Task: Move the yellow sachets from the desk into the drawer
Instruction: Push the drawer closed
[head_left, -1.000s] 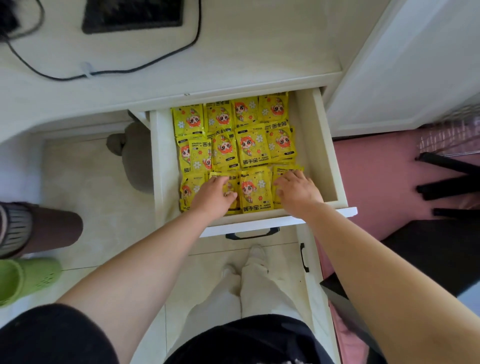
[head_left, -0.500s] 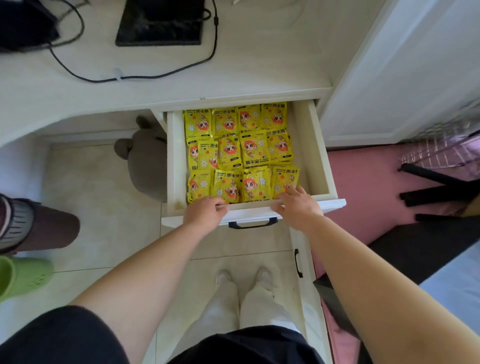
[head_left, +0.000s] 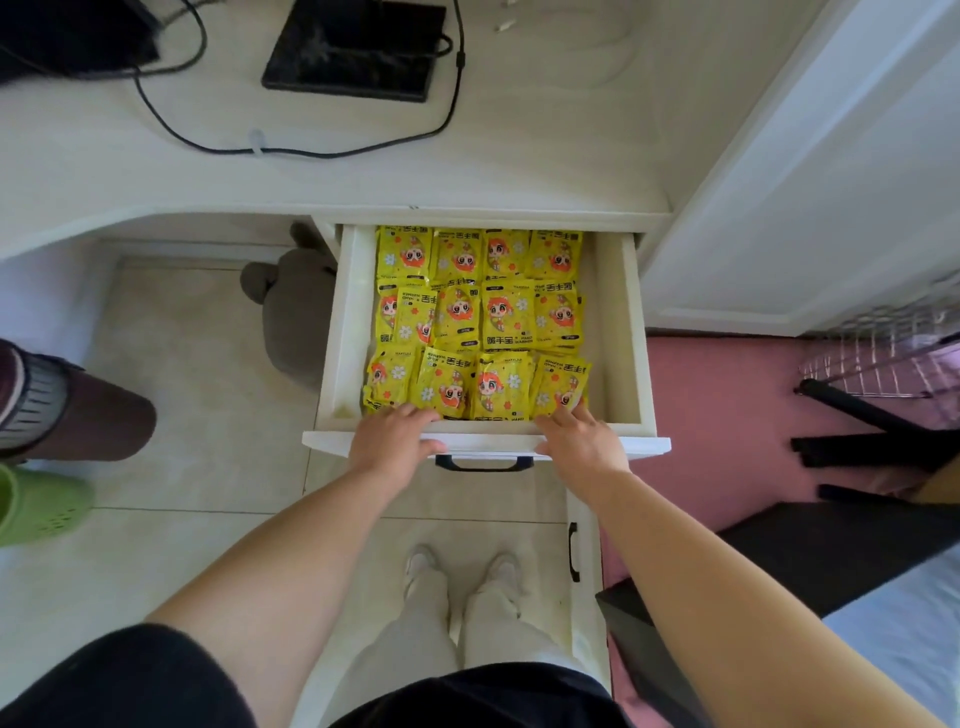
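Far left: a green perforated shoe (head_left: 36, 506) at the lower left edge; above it a dark maroon cylinder with a grey ribbed band (head_left: 62, 402) on the tiled floor.
Upper left: one black cable (head_left: 291, 148) loops across the white desk (head_left: 545, 156); one flat black device (head_left: 356, 49) lies on the desk at top centre.
Under the desk: a grey plush toy (head_left: 291, 312) sits on the floor, just left of the drawer.
Drawer: the white drawer (head_left: 621, 332) stands pulled open in the centre of the frame; one black handle (head_left: 483, 464) shows on its front.
Sachets: the yellow sachets (head_left: 480, 322) lie inside the drawer in three rows of about four, overlapping, so an exact count cannot be told; each carries a cartoon face with orange hair, white flowers and Chinese characters, with "HAND WARMER" in small print on one; the brand line is too small to read.
Left hand: the left hand (head_left: 392, 441) rests palm down on the drawer's front edge, fingers spread loosely towards the nearest row, gripping nothing.
Right hand: the right hand (head_left: 582, 441) lies likewise on the front edge; its fingertips touch the nearest right sachet, holding nothing.
Lower cabinet: a second black handle (head_left: 573, 552) below the right forearm.
Right: a pink mat (head_left: 727, 415); a wire rack (head_left: 883, 353) at the right edge.
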